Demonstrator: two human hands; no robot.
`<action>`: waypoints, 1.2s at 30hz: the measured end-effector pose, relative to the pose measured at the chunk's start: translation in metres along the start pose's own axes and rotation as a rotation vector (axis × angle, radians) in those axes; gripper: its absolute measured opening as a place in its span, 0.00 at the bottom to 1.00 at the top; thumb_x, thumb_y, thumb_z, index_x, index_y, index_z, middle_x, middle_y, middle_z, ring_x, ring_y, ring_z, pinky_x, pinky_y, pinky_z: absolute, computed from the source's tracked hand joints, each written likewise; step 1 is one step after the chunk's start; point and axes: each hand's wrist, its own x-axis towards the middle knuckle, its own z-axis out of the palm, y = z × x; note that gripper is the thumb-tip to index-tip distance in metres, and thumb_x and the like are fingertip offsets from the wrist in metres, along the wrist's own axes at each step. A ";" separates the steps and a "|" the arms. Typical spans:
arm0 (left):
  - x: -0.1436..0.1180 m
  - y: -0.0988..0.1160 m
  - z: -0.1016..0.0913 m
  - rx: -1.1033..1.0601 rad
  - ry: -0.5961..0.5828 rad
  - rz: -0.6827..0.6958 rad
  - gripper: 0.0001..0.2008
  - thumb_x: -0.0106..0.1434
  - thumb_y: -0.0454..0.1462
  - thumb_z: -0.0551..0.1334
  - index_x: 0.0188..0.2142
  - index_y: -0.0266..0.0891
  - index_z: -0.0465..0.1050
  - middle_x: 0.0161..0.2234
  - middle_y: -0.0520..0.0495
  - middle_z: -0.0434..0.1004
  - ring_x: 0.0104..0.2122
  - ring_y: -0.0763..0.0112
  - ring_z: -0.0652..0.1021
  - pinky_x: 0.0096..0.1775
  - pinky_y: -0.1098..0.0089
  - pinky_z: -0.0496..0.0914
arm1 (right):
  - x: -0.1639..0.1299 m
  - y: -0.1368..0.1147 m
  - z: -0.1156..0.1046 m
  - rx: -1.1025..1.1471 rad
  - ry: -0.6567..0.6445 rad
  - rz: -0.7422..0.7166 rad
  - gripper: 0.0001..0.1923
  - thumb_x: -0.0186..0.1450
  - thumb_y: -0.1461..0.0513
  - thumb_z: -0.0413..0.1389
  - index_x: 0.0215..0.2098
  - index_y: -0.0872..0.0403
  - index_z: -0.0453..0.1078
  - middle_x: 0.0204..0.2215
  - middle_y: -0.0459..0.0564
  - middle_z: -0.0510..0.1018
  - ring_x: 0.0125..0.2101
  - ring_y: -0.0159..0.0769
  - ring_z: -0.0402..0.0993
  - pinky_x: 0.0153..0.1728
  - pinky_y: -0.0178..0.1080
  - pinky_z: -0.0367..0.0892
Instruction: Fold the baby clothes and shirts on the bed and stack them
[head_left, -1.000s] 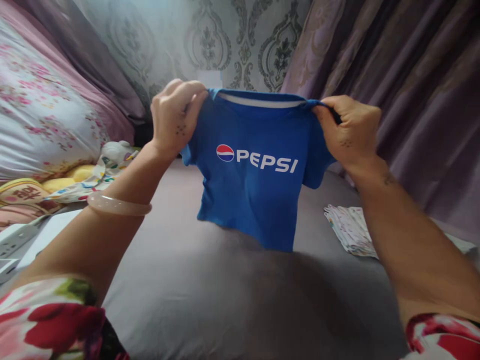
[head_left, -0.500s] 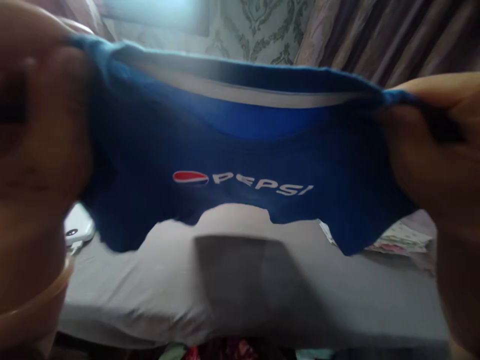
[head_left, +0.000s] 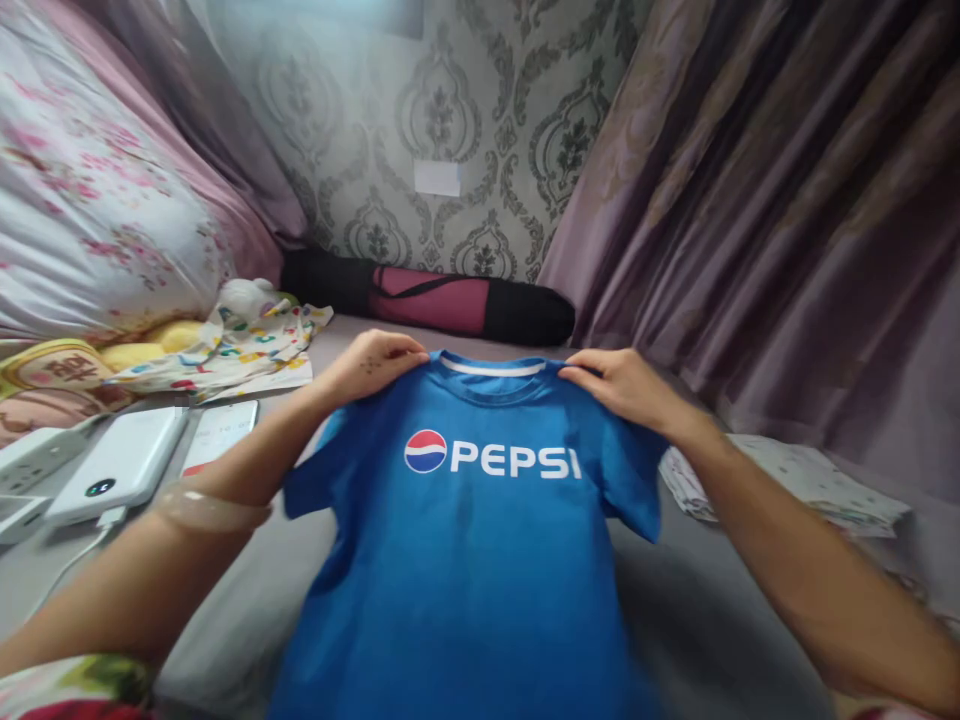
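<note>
While the left hand (head_left: 377,363) pinches one shoulder of the blue shirt (head_left: 461,560), outspread over the bed (head_left: 232,615), uneven tension could skew its collar (head_left: 491,396); the right hand (head_left: 621,384) pinches the other, where a sideways sweep might disturb the folded cloth (head_left: 821,475)

Soft, fairly dim light fills the room, with a pale bluish glow high on the wall (head_left: 484,120) beyond the far edge of the bed (head_left: 232,620). Shadow darkens the bed along both sides of the shirt (head_left: 465,560), which is crisp across the chest and blurry lower down. Wide-angle stretching slants the curtain (head_left: 795,210) past the right edge.
</note>
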 end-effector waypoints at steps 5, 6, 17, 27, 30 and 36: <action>0.018 -0.069 0.097 0.024 -0.245 -0.114 0.20 0.64 0.48 0.53 0.38 0.40 0.80 0.33 0.46 0.83 0.34 0.61 0.80 0.36 0.68 0.72 | 0.007 0.057 0.108 -0.146 -0.289 0.147 0.18 0.73 0.51 0.45 0.45 0.46 0.74 0.45 0.49 0.81 0.46 0.42 0.77 0.43 0.38 0.67; 0.019 -0.081 0.111 0.047 -0.272 -0.117 0.20 0.65 0.47 0.52 0.39 0.40 0.79 0.34 0.45 0.83 0.35 0.60 0.80 0.37 0.68 0.71 | 0.008 0.061 0.121 -0.171 -0.351 0.156 0.18 0.73 0.51 0.44 0.46 0.47 0.73 0.45 0.50 0.81 0.46 0.42 0.77 0.42 0.38 0.66; 0.063 -0.142 0.157 0.294 -0.339 -0.038 0.23 0.70 0.48 0.45 0.45 0.43 0.76 0.45 0.41 0.80 0.44 0.56 0.78 0.39 0.67 0.68 | 0.039 0.097 0.168 -0.278 -0.511 0.226 0.22 0.75 0.50 0.36 0.51 0.50 0.66 0.46 0.57 0.79 0.46 0.47 0.76 0.39 0.40 0.63; 0.120 -0.149 0.164 0.348 -0.334 -0.118 0.20 0.69 0.46 0.48 0.46 0.43 0.77 0.45 0.43 0.80 0.45 0.56 0.78 0.40 0.67 0.69 | 0.089 0.130 0.178 -0.255 -0.495 0.289 0.21 0.74 0.50 0.39 0.56 0.50 0.64 0.48 0.58 0.78 0.48 0.47 0.74 0.42 0.41 0.63; 0.134 -0.149 0.166 0.350 -0.349 -0.187 0.18 0.68 0.44 0.51 0.46 0.43 0.77 0.46 0.42 0.80 0.47 0.55 0.78 0.42 0.67 0.69 | 0.098 0.141 0.187 -0.232 -0.442 0.349 0.18 0.74 0.52 0.43 0.55 0.50 0.66 0.47 0.58 0.78 0.47 0.46 0.74 0.43 0.41 0.63; 0.148 -0.157 0.182 0.267 -0.452 -0.341 0.15 0.64 0.40 0.56 0.45 0.39 0.77 0.42 0.43 0.81 0.41 0.61 0.80 0.40 0.72 0.70 | 0.106 0.159 0.210 0.012 -0.350 0.441 0.13 0.71 0.55 0.49 0.45 0.54 0.70 0.44 0.54 0.79 0.44 0.40 0.74 0.41 0.35 0.63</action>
